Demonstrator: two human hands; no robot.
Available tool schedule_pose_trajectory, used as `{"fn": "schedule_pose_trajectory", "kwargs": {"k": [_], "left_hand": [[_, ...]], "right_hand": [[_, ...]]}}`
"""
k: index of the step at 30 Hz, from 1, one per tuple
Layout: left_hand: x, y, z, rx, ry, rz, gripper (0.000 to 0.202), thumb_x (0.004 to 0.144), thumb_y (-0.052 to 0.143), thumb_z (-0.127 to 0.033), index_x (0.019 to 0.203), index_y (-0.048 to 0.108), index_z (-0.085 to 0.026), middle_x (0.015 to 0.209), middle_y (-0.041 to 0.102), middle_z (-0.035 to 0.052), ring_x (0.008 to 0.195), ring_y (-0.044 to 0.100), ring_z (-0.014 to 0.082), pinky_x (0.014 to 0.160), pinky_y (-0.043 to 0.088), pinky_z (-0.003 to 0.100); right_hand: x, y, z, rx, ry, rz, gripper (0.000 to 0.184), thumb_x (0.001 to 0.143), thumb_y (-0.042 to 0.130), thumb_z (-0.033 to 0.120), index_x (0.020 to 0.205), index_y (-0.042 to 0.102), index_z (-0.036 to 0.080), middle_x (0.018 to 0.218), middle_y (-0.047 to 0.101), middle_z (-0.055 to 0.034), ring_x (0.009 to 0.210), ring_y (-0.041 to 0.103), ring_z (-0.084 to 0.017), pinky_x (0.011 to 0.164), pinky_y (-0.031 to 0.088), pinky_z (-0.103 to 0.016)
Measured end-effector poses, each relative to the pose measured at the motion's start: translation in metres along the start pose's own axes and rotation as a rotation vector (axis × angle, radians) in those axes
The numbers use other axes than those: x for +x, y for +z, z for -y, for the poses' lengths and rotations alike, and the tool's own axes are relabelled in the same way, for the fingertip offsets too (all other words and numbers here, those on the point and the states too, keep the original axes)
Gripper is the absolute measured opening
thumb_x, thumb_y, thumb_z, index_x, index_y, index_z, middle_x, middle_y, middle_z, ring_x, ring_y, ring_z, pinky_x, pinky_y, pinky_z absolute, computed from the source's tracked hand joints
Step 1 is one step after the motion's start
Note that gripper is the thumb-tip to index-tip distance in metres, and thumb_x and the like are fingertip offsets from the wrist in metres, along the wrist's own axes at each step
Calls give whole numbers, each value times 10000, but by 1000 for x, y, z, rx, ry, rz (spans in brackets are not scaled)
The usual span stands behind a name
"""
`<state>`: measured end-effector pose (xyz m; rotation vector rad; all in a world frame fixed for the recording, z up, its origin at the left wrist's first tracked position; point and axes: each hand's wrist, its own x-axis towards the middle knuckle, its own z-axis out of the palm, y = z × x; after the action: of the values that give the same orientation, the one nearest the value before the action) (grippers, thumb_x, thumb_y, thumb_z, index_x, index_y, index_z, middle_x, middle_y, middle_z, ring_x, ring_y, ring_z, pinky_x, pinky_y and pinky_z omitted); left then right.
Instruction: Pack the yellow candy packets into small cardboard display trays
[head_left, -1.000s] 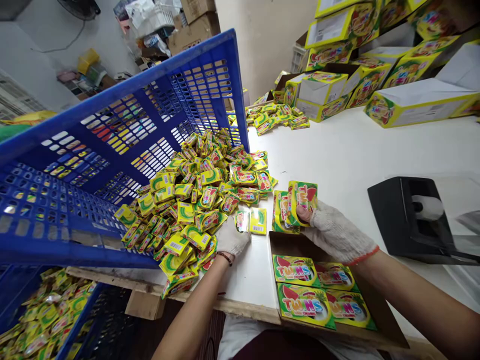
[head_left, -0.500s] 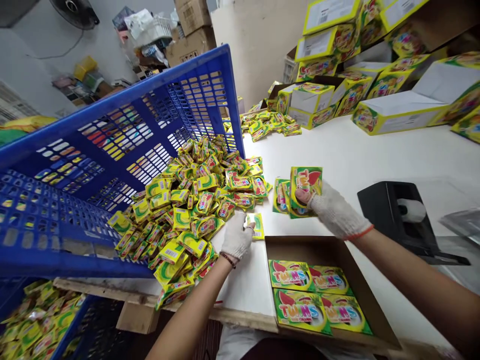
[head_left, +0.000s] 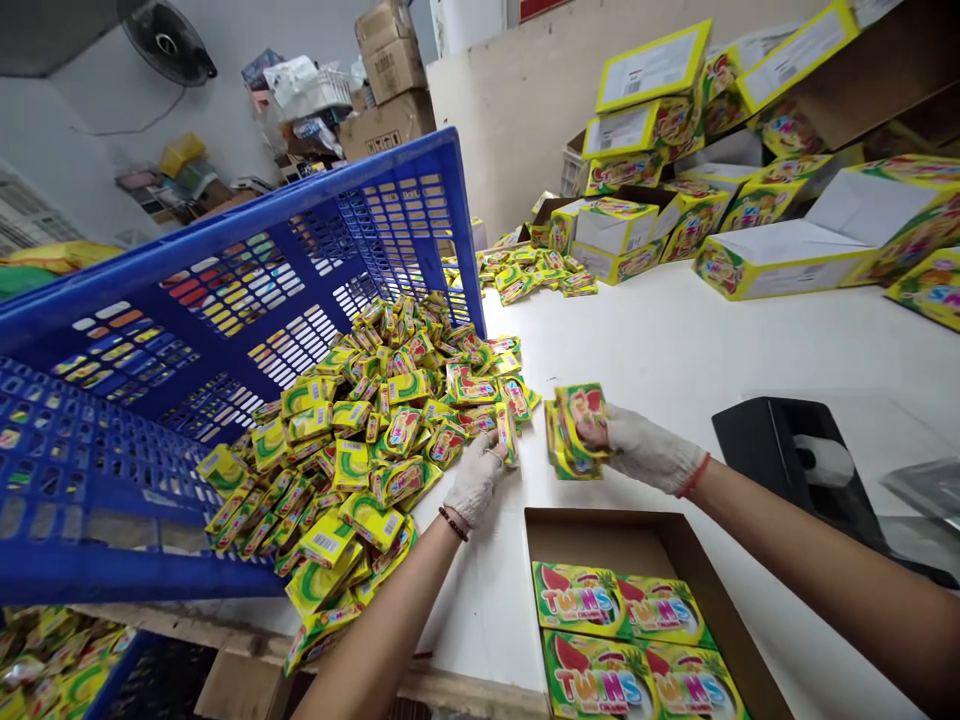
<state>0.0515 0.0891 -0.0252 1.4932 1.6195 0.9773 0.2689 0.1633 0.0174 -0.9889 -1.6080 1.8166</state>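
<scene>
My left hand (head_left: 474,480), in a white knit glove, pinches a small yellow-green box (head_left: 507,434) on edge beside the heap. Gloved too, my right hand (head_left: 637,447) grips a few small TWINS boxes (head_left: 571,425) just above the white table. Loose boxes of the same kind form a large heap (head_left: 352,450), spilling from a blue plastic crate (head_left: 292,225) tipped on its side. Nearest to me, an open brown carton (head_left: 592,530) holds TWINS boxes (head_left: 585,600) face up in rows, with bare carton at its far end.
On the right stands a black tape dispenser (head_left: 795,470). Yellow printed cartons (head_left: 787,255) are piled at the back right, and more loose boxes (head_left: 536,270) lie behind the crate. Another crate of boxes (head_left: 67,660) sits below the table's left edge.
My left hand has tilted its small box up on edge, away from the tabletop. My right hand has drawn left with its boxes, closer to the left hand. The view has tipped upward slightly.
</scene>
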Motion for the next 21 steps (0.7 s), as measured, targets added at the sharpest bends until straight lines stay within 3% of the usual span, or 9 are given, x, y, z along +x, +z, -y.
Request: {"fn": "schedule_pose_trajectory", "kwargs": {"k": [2, 4, 7, 9, 11, 15, 18, 21], "left_hand": [[5, 11, -7, -1, 89, 3, 450, 1042, 204, -369, 1284, 515, -152, 903, 670, 72, 876, 667, 173, 819, 524, 322], [8, 19, -12, 67, 147, -12, 488, 1053, 158, -357, 1198, 579, -157, 832, 646, 54, 849, 654, 175, 831, 516, 332], [14, 9, -14, 266, 186, -58, 376, 1034, 302, -310, 984, 647, -170, 859, 634, 61, 888, 616, 207, 864, 497, 367], [21, -9, -13, 430, 206, -97, 223, 976, 439, -236, 951, 652, -175, 986, 637, 92, 1000, 579, 250, 934, 458, 421], [30, -27, -12, 592, 223, -132, 191, 932, 476, -149, 1009, 648, -179, 1108, 617, 122, 1103, 528, 285, 1018, 384, 492], [47, -44, -10, 848, 257, -127, 260, 921, 433, -63, 1026, 638, -182, 1083, 614, 126, 1086, 518, 277, 1039, 332, 519], [50, -45, -8, 957, 292, -99, 218, 911, 464, -65, 981, 635, -180, 1007, 618, 118, 1010, 536, 270, 984, 362, 498], [44, -43, -9, 981, 342, -86, 149, 920, 501, -119, 959, 631, -181, 983, 624, 111, 971, 549, 265, 949, 381, 474]], "right_hand": [[6, 16, 10, 248, -26, 122, 644, 730, 695, 653, 1188, 612, 208, 1022, 740, -105, 923, 702, -269, 810, 572, -414], [11, 26, 15, 367, -18, 170, 659, 712, 731, 640, 1199, 613, 211, 1053, 742, -113, 951, 706, -279, 852, 572, -439], [16, 20, 14, 285, -56, 48, 669, 692, 766, 569, 1220, 585, 199, 1058, 740, -116, 927, 709, -283, 818, 582, -438], [16, 6, 10, 27, -64, -78, 675, 678, 780, 494, 1240, 546, 203, 1046, 735, -94, 886, 704, -264, 768, 584, -404], [16, -6, 4, -367, -26, -131, 647, 674, 765, 398, 1247, 527, 213, 1013, 732, -70, 846, 695, -247, 748, 571, -374], [15, -10, -9, -1095, -87, 21, 512, 666, 678, 253, 1172, 615, 196, 1073, 711, -114, 947, 683, -291, 849, 522, -390], [15, -11, -19, -1326, -201, 138, 656, 648, 651, 221, 1295, 587, 135, 1214, 655, -179, 1098, 635, -342, 961, 472, -452], [12, -22, -27, -1346, -200, 89, 923, 576, 731, 283, 1442, 466, 106, 1362, 562, -216, 1269, 520, -394, 1070, 391, -518]]}}
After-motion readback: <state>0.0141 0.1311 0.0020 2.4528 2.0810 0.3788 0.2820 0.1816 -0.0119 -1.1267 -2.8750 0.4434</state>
